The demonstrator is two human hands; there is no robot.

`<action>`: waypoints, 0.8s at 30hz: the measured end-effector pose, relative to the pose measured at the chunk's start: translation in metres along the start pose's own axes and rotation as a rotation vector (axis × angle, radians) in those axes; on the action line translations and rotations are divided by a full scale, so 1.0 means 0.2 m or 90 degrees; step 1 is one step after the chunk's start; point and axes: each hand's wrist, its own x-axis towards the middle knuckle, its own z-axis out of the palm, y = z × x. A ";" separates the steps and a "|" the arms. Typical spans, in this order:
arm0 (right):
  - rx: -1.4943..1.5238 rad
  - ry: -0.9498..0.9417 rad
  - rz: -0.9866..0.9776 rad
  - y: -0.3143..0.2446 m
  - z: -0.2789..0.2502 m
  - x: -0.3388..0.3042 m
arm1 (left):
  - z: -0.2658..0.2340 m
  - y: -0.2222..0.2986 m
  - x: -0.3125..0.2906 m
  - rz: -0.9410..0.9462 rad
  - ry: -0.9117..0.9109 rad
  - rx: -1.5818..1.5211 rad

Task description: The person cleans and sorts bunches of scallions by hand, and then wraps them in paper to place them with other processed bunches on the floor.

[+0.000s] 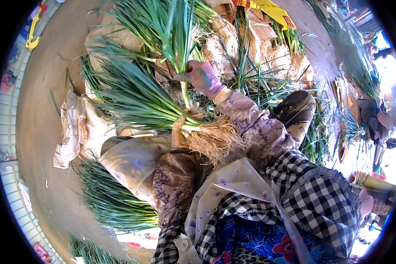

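My left hand (pixel 178 133) is closed round the lower stalks of a thick bunch of green garlic (pixel 163 105), held level above my lap. Its leaves fan out to the left, and its tangled tan roots (pixel 218 138) hang at the right. Farther out, my right hand (pixel 201 78), seemingly in a stained pinkish glove, grips a smaller upright group of green garlic stalks (pixel 177 39). Their broad leaves point away from me, and a pale stem (pixel 185 93) runs down below my fist toward the bunch. The left fingers are partly hidden.
More rooted green garlic (pixel 220 44) lies ahead, beside brown paper and a yellow bag (pixel 270 11). Crumpled paper sacks (pixel 72 127) lie at left. Another pile of greens (pixel 114 198) rests beside my left leg. Spotted clear plastic (pixel 233 180) covers my lap. Other people's hands show at far right.
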 end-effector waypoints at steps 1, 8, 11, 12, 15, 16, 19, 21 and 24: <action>-0.004 -0.024 0.035 0.01 0.07 0.01 | -0.18 0.00 0.05 -0.008 -0.026 0.040; 0.395 -0.073 0.203 0.01 0.08 -0.10 | -0.06 0.01 0.02 -0.021 -0.096 -0.005; 0.589 -0.031 0.301 -0.03 0.09 -0.10 | -0.09 0.04 0.02 -0.017 -0.158 -0.014; 0.563 -0.061 0.286 -0.02 0.07 -0.14 | -0.12 0.04 0.04 -0.012 -0.161 -0.011; 0.515 -0.058 0.266 -0.02 -0.01 -0.25 | -0.11 0.03 0.05 0.022 -0.132 -0.017; 0.496 -0.053 0.263 -0.02 -0.05 -0.29 | -0.14 0.03 0.06 0.030 -0.098 0.004; 0.507 0.063 0.239 -0.02 -0.18 -0.42 | -0.19 0.04 0.09 -0.008 -0.181 -0.024; 0.552 0.117 0.136 0.08 -0.44 -0.44 | -0.11 0.02 0.09 -0.005 -0.132 -0.042; 0.356 0.276 0.217 0.23 -0.76 -0.44 | -0.20 0.01 0.13 0.016 -0.024 0.091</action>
